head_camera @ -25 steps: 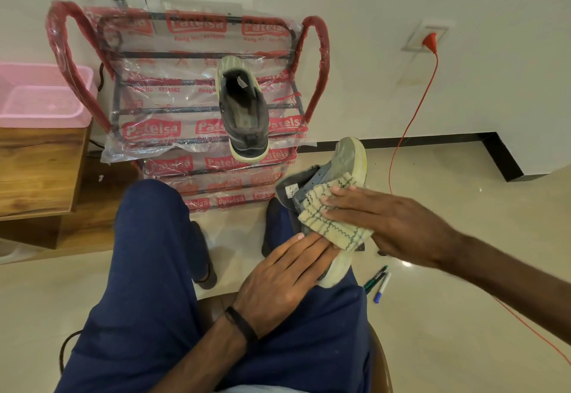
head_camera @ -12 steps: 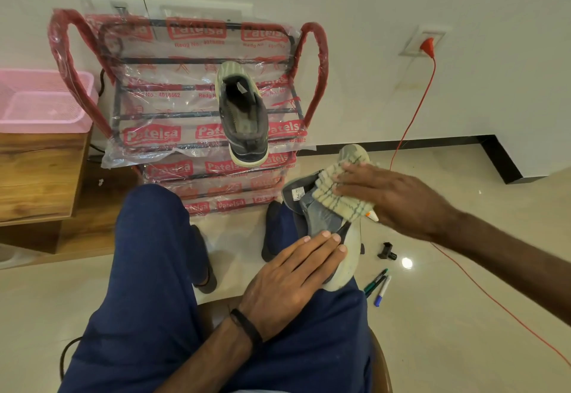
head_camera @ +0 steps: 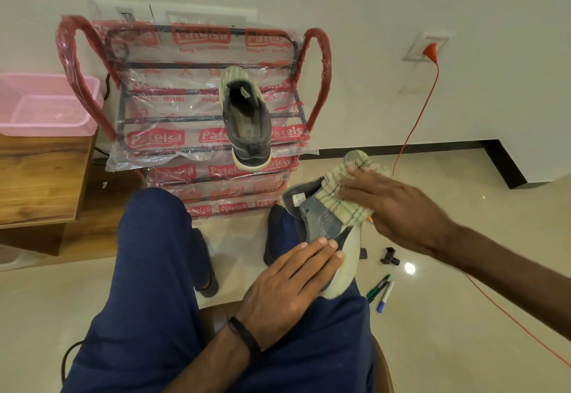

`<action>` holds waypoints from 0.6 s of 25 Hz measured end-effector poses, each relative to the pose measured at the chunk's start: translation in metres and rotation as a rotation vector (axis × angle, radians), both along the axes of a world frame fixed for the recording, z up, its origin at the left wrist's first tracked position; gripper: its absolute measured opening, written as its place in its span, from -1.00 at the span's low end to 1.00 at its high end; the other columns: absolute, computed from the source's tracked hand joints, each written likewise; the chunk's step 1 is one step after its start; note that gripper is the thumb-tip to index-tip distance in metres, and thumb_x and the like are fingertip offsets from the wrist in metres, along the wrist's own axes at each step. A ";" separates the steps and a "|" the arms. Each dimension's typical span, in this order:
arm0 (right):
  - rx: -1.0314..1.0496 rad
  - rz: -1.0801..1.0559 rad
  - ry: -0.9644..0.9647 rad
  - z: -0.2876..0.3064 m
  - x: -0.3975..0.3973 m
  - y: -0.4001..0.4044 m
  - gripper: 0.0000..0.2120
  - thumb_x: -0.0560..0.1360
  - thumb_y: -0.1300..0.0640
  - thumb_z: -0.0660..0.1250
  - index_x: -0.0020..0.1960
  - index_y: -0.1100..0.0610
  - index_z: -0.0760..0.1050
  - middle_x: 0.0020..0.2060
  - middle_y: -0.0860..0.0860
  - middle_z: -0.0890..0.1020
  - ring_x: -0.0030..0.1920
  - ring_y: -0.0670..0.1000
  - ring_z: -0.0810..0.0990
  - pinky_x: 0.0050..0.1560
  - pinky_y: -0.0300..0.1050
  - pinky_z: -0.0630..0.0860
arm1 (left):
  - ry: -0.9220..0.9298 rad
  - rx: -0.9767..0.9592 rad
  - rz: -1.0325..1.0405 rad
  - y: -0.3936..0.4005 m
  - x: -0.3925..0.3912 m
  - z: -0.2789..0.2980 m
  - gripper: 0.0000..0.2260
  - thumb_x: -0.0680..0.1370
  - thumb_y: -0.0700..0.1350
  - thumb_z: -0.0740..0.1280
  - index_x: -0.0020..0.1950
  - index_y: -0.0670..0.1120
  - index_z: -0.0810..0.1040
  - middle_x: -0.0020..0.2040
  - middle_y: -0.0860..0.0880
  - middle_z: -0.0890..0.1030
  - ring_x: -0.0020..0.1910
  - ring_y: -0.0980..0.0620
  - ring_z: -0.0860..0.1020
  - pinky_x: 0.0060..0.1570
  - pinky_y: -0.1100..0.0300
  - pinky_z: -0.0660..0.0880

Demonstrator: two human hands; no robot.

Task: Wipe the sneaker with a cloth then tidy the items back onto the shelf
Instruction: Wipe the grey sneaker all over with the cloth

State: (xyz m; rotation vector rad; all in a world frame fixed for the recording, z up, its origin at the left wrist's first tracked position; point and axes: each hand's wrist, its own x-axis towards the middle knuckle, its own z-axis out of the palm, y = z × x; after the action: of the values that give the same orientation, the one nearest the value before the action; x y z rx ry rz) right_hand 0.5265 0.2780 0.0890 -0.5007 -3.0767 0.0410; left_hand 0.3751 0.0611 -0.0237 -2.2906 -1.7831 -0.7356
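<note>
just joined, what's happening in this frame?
A seated person is wiping a grey sneaker propped on their right thigh. The right hand presses a striped cloth against its far end; the left hand lies flat on the near end, steadying it. The other sneaker sits on the plastic-wrapped shoe rack. Markers lie on the floor.

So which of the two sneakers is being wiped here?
The sneaker on the lap: the right hand presses the cloth on it while the left hand steadies it. The other sneaker sits untouched on the shelf.
</note>
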 end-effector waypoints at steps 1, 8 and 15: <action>-0.021 0.077 0.010 0.000 0.002 -0.009 -0.57 0.49 0.23 0.32 0.35 0.07 0.54 0.37 0.09 0.55 0.44 0.12 0.41 0.34 0.25 0.41 | -0.002 0.001 -0.001 -0.002 0.001 -0.001 -0.46 0.67 -0.16 0.32 0.62 -0.13 0.23 0.60 -0.09 0.29 0.60 -0.04 0.22 0.55 0.04 0.24; -0.245 -0.074 0.073 -0.022 0.011 -0.016 -0.47 0.54 0.13 0.06 0.50 0.03 0.39 0.51 -0.02 0.38 0.59 -0.02 0.18 0.54 0.21 0.22 | -0.033 -0.031 0.034 0.003 -0.002 0.010 -0.42 0.64 -0.14 0.37 0.62 -0.10 0.24 0.61 -0.06 0.29 0.61 -0.01 0.21 0.58 0.07 0.17; -0.330 -0.117 0.223 -0.035 0.010 -0.036 -0.38 0.49 0.47 0.27 0.50 0.14 0.37 0.53 0.01 0.34 0.60 0.02 0.15 0.58 0.18 0.10 | -0.390 -0.129 0.064 -0.008 -0.012 0.029 -0.37 0.59 0.23 0.37 0.56 -0.08 0.38 0.60 0.00 0.31 0.60 0.02 0.23 0.57 0.02 0.19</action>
State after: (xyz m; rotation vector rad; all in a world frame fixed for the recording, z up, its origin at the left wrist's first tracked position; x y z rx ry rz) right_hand 0.5360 0.2424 0.0543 -0.6371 -2.8242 0.5679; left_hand 0.3628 0.0528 0.0053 -2.2753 -2.1094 -1.1537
